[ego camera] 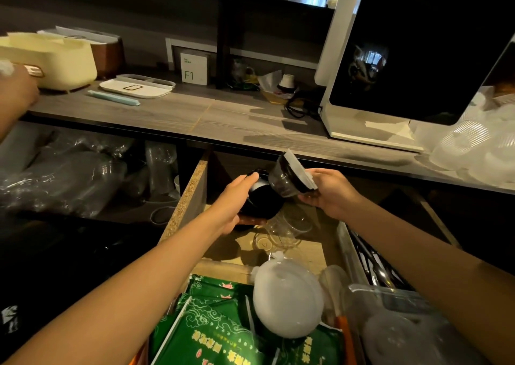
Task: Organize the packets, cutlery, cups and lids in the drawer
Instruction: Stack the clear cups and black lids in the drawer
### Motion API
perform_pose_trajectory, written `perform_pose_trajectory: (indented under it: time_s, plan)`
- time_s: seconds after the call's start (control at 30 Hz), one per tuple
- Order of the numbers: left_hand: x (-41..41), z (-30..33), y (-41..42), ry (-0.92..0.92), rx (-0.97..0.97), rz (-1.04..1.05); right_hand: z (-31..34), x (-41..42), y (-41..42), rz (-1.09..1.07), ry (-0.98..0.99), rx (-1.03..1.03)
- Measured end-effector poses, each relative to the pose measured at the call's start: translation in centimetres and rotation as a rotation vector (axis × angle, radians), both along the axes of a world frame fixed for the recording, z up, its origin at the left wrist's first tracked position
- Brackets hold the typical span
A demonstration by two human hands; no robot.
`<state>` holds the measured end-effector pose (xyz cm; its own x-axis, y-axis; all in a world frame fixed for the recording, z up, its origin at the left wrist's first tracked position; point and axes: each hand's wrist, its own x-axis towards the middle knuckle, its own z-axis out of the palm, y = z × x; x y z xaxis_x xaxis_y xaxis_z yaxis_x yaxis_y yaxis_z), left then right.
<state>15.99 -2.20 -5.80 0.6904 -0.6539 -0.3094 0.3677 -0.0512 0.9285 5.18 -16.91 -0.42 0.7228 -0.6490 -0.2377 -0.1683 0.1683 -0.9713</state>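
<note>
Over the back of the open wooden drawer (192,186), my left hand (235,200) grips a black cup (260,201). Beside it my right hand (330,193) holds a dark cup with a white lid (289,174), tilted on its side and touching the black cup. Below them clear plastic cups (287,228) lie on the drawer floor. Green packets (211,331) fill the drawer's near part, with a bagged stack of white lids (287,299) lying on them. Dark cutlery (376,267) sits in a narrow compartment at the right.
A grey countertop (178,114) runs above the drawer, with a black-and-white appliance (412,52) at right, clear lids (473,147) beside it, a cream container (53,58) and white tray (133,87) at left. Another person's hand (16,91) reaches in there. Bagged clear cups (69,175) fill the left shelf.
</note>
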Motion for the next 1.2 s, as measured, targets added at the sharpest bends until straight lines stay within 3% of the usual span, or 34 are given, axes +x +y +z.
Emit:
perform_pose_trajectory:
  time_s: [0.1, 0.23, 0.37, 0.47, 0.7, 1.0, 1.2]
  plan:
    - [-0.3, 0.1, 0.2, 0.075, -0.031, -0.042, -0.9, 0.9, 0.6, -0.034, 0.039, -0.179]
    - [-0.2, -0.1, 0.2, 0.046, -0.033, -0.033, -1.3, 1.5, 0.9, -0.044, 0.084, -0.364]
    - [0.7, -0.8, 0.0, 0.01, -0.004, 0.118, -1.0, 0.8, -0.3, -0.085, 0.086, -0.429]
    - [1.2, -0.8, 0.0, -0.007, -0.014, 0.239, -1.1, -0.6, -2.2, -0.148, 0.189, -0.65]
    - [1.3, -0.9, -0.3, -0.003, -0.055, 0.216, -3.1, -3.1, -4.1, -0.027, 0.465, -0.663]
    - [1.0, -1.4, -0.7, -0.047, -0.008, 0.046, -0.9, -2.2, -1.9, -0.031, 0.078, -0.452]
    - [-0.1, -0.6, 0.0, 0.04, -0.044, -0.13, -1.5, 0.4, 0.3, -0.04, 0.095, -0.732]
